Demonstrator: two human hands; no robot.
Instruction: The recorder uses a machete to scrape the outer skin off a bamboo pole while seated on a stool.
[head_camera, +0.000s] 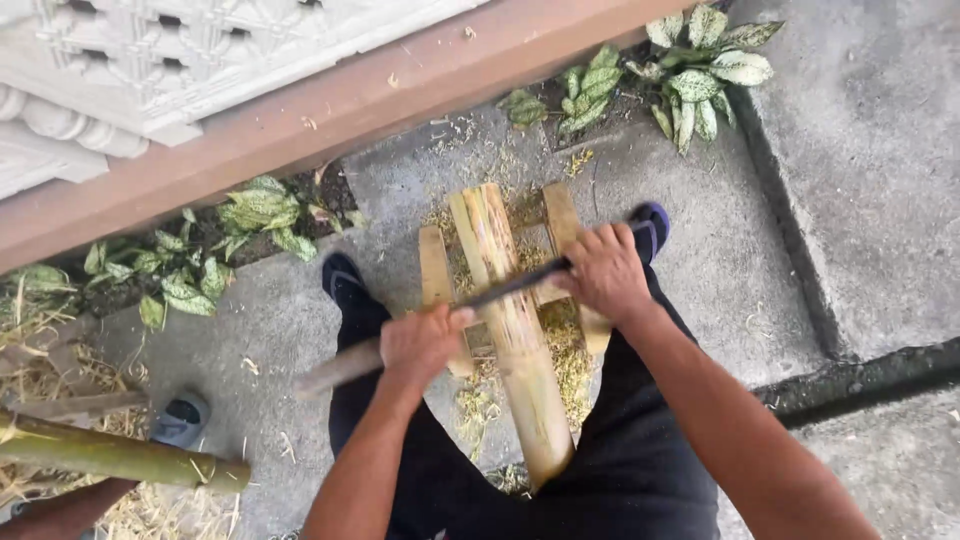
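A pale, peeled bamboo pole (515, 335) lies lengthwise between my legs, resting on a small wooden frame (436, 275). Across the pole lies a long dark blade (512, 287). My left hand (422, 340) grips the blade's wooden handle (335, 368) on the left. My right hand (605, 272) presses down on the blade's far end on the right. Yellow shavings (570, 355) lie around the frame on the concrete.
Green bamboo stalks (110, 455) lie at the lower left beside another person's grey shoe (180, 420) and dry straw. Leafy plants (700, 70) grow along a brown wall ledge (330, 110). A dark gutter edge (860, 380) runs at the right.
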